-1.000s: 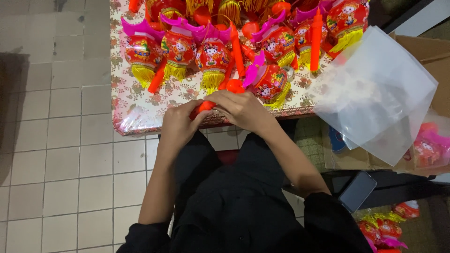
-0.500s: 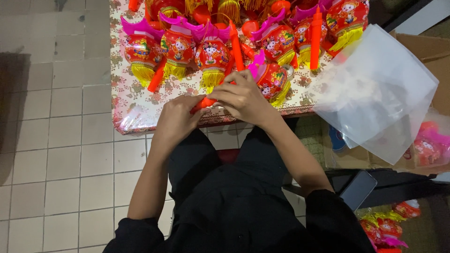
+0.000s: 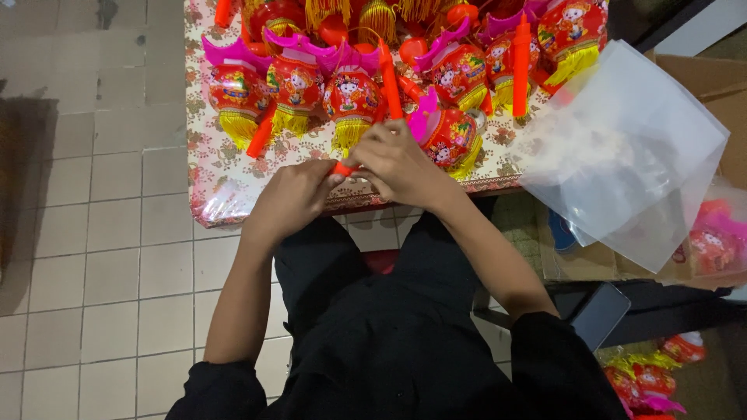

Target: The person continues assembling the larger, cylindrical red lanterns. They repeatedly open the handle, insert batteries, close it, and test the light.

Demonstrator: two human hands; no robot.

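Both hands meet at the near edge of the worktop [image 3: 226, 175]: the left hand [image 3: 292, 198] and right hand [image 3: 401, 163] pinch a small orange stick [image 3: 343, 168] between their fingertips. Red lanterns [image 3: 352, 97] with yellow tassels crowd the worktop behind; clear plastic bags [image 3: 630, 152] lie to the right.

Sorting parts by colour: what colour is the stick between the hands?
Orange-red stick, pinched between left hand and right hand; head view.

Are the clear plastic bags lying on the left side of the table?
No, the clear plastic bags lie off the right end of the table, over a cardboard box.
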